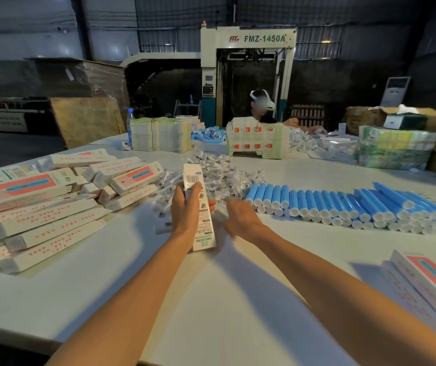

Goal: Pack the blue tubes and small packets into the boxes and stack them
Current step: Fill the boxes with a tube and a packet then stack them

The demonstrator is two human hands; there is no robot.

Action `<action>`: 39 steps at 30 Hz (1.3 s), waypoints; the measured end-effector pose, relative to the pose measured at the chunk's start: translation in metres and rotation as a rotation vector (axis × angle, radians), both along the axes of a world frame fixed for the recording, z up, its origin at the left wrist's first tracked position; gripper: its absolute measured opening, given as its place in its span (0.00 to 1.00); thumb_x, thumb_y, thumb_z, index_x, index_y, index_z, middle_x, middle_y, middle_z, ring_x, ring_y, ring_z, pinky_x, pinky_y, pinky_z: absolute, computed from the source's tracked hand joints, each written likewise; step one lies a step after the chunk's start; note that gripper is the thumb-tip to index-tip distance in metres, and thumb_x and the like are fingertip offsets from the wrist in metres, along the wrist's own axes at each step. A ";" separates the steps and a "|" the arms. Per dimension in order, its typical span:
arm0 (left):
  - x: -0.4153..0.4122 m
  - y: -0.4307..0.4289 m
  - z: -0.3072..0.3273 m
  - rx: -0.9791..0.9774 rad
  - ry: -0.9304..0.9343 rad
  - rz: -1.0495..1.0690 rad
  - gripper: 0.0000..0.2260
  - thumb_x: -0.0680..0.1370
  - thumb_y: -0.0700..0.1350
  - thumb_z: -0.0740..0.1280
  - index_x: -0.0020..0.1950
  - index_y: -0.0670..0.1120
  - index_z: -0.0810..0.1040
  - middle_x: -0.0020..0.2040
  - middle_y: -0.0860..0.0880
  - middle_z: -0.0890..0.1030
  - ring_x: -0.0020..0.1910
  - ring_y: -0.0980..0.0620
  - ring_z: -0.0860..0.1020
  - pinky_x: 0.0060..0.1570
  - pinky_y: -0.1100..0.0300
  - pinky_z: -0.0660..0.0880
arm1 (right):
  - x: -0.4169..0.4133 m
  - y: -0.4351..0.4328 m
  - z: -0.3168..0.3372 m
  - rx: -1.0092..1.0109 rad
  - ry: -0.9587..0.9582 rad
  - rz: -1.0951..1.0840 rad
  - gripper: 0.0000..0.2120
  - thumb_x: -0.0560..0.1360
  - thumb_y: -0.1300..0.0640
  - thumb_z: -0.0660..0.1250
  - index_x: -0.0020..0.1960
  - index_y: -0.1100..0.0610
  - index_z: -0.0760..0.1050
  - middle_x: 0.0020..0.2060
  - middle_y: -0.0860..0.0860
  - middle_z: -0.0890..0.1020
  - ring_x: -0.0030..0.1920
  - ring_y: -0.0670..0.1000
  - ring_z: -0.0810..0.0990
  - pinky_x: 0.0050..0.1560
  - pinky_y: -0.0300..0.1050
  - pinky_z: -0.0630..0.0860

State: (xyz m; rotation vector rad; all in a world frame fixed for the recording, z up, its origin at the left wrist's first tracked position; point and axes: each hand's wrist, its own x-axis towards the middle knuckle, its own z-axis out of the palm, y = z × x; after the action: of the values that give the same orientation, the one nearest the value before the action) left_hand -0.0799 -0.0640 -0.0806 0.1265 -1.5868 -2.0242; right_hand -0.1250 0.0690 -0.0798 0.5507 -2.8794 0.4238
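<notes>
A long white box (195, 178) is held up in the left hand (187, 207) over the white table (211, 299).
The box is clamped by curled fingers and thumb, barcode end tilted away. The right hand (240, 217) is stretched palm-down, fingers loosely apart, at the edge of the small packets (219, 171), just beside the rowed blue tubes (330, 204). More boxes (40, 207) are piled at the left.

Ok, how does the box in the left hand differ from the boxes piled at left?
The held box is gripped by the left hand, apart from the heap; the piled boxes lie loose and crisscrossed on the table. The held box shows a barcode and green print; the piled boxes show red print or pink-and-blue fronts. Both are long, slim white cartons.
</notes>
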 end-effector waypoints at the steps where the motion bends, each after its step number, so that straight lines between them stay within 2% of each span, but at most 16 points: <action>1: 0.000 0.001 0.000 0.001 -0.001 -0.031 0.06 0.85 0.50 0.68 0.61 0.55 0.77 0.52 0.44 0.88 0.43 0.43 0.89 0.45 0.48 0.86 | 0.005 0.006 0.000 -0.016 -0.001 0.021 0.13 0.79 0.64 0.65 0.63 0.66 0.72 0.62 0.64 0.77 0.63 0.64 0.76 0.53 0.50 0.71; 3: 0.002 0.006 0.000 -0.003 0.000 -0.104 0.09 0.85 0.49 0.69 0.65 0.52 0.77 0.53 0.45 0.88 0.46 0.42 0.89 0.45 0.50 0.86 | 0.013 0.021 0.001 -0.060 -0.003 0.043 0.19 0.78 0.65 0.67 0.67 0.67 0.68 0.58 0.65 0.78 0.58 0.64 0.78 0.45 0.49 0.67; 5: 0.006 0.013 0.001 -0.014 0.012 -0.186 0.11 0.84 0.47 0.70 0.66 0.49 0.78 0.53 0.46 0.89 0.48 0.42 0.89 0.47 0.50 0.86 | 0.018 0.039 0.006 -0.099 0.030 0.034 0.27 0.76 0.69 0.68 0.72 0.65 0.62 0.52 0.64 0.78 0.51 0.63 0.79 0.42 0.50 0.69; 7: 0.011 0.022 0.002 -0.004 0.019 -0.256 0.13 0.83 0.45 0.71 0.67 0.45 0.78 0.54 0.45 0.89 0.50 0.40 0.89 0.51 0.47 0.86 | 0.019 0.059 0.018 -0.213 0.045 0.018 0.32 0.74 0.72 0.67 0.74 0.60 0.59 0.49 0.60 0.77 0.48 0.60 0.78 0.42 0.54 0.75; 10: 0.019 0.036 0.004 0.013 0.013 -0.342 0.17 0.81 0.43 0.74 0.68 0.41 0.78 0.56 0.42 0.88 0.51 0.38 0.88 0.54 0.42 0.85 | 0.026 0.087 0.042 -0.537 -0.006 0.040 0.40 0.75 0.74 0.68 0.78 0.50 0.56 0.49 0.58 0.78 0.47 0.59 0.82 0.45 0.56 0.84; 12: 0.024 0.044 0.004 0.011 0.003 -0.394 0.19 0.80 0.43 0.75 0.69 0.41 0.78 0.56 0.41 0.88 0.51 0.35 0.87 0.55 0.40 0.84 | 0.034 0.099 0.058 -0.754 0.035 0.076 0.38 0.74 0.75 0.68 0.75 0.47 0.61 0.51 0.55 0.79 0.48 0.58 0.84 0.45 0.54 0.86; 14: 0.029 0.053 0.004 -0.012 0.011 -0.448 0.20 0.79 0.44 0.76 0.70 0.42 0.78 0.57 0.40 0.87 0.53 0.33 0.86 0.57 0.38 0.83 | 0.038 0.107 0.073 -0.919 0.124 0.144 0.30 0.75 0.74 0.68 0.70 0.50 0.67 0.56 0.51 0.78 0.47 0.54 0.86 0.41 0.44 0.85; 17: 0.035 0.063 0.006 -0.030 0.045 -0.526 0.24 0.77 0.47 0.79 0.70 0.42 0.77 0.59 0.40 0.87 0.53 0.33 0.86 0.56 0.38 0.84 | 0.043 0.111 0.097 -1.024 0.184 0.218 0.21 0.81 0.69 0.65 0.71 0.55 0.68 0.62 0.54 0.77 0.45 0.47 0.87 0.42 0.38 0.82; 20: 0.039 0.070 0.006 -0.039 0.063 -0.576 0.25 0.76 0.48 0.80 0.69 0.42 0.77 0.60 0.40 0.87 0.52 0.34 0.87 0.55 0.40 0.84 | 0.047 0.107 0.115 -0.942 0.216 0.304 0.22 0.83 0.66 0.64 0.74 0.55 0.65 0.61 0.47 0.77 0.49 0.46 0.86 0.46 0.43 0.84; 22: 0.040 0.073 0.006 -0.038 0.065 -0.593 0.23 0.77 0.46 0.79 0.69 0.42 0.78 0.61 0.40 0.86 0.52 0.34 0.87 0.55 0.41 0.84 | 0.048 0.101 0.122 -0.886 0.217 0.339 0.26 0.81 0.68 0.66 0.75 0.54 0.62 0.57 0.49 0.78 0.51 0.46 0.86 0.48 0.47 0.86; 24: 0.040 0.074 0.006 -0.043 0.065 -0.597 0.21 0.78 0.45 0.78 0.69 0.42 0.78 0.61 0.40 0.86 0.52 0.33 0.87 0.56 0.40 0.84 | 0.048 0.097 0.122 -0.846 0.243 0.314 0.26 0.80 0.67 0.69 0.71 0.53 0.62 0.56 0.52 0.81 0.53 0.48 0.86 0.48 0.52 0.86; 29: 0.042 0.073 0.006 -0.064 0.073 -0.580 0.21 0.78 0.47 0.79 0.69 0.44 0.78 0.61 0.40 0.86 0.52 0.32 0.87 0.57 0.40 0.84 | 0.045 0.092 0.109 -0.843 0.204 0.388 0.14 0.80 0.61 0.70 0.63 0.58 0.70 0.55 0.51 0.83 0.50 0.47 0.86 0.46 0.45 0.86; 32: 0.042 0.074 0.007 -0.065 0.068 -0.567 0.22 0.78 0.47 0.78 0.69 0.43 0.77 0.60 0.39 0.86 0.52 0.32 0.87 0.57 0.39 0.84 | 0.044 0.088 0.100 -0.866 0.159 0.388 0.11 0.80 0.58 0.72 0.59 0.59 0.74 0.57 0.55 0.83 0.53 0.48 0.85 0.46 0.44 0.85; 35: 0.043 0.074 0.007 -0.067 0.076 -0.547 0.21 0.78 0.47 0.79 0.67 0.44 0.78 0.59 0.39 0.87 0.52 0.32 0.87 0.56 0.39 0.84 | 0.047 0.087 0.091 -0.791 0.228 0.348 0.10 0.79 0.56 0.73 0.57 0.58 0.77 0.56 0.51 0.81 0.57 0.50 0.80 0.55 0.49 0.82; 37: 0.043 0.074 0.007 -0.070 0.086 -0.535 0.19 0.78 0.48 0.79 0.66 0.44 0.79 0.57 0.39 0.87 0.51 0.33 0.87 0.54 0.40 0.85 | 0.049 0.089 0.082 -0.642 0.285 0.303 0.09 0.80 0.52 0.72 0.56 0.56 0.81 0.61 0.49 0.78 0.63 0.50 0.73 0.64 0.54 0.76; 39: 0.042 0.074 0.007 -0.067 0.088 -0.520 0.18 0.79 0.47 0.78 0.66 0.44 0.79 0.56 0.38 0.87 0.50 0.33 0.87 0.54 0.40 0.85 | 0.051 0.091 0.075 -0.589 0.271 0.275 0.10 0.82 0.50 0.68 0.57 0.55 0.83 0.66 0.50 0.75 0.67 0.49 0.68 0.69 0.56 0.70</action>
State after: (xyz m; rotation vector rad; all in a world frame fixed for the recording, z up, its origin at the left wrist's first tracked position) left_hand -0.0378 0.0097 -0.0739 -0.4382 -1.7574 -2.3091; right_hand -0.0738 0.1596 -0.0051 0.8100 -2.2658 1.0924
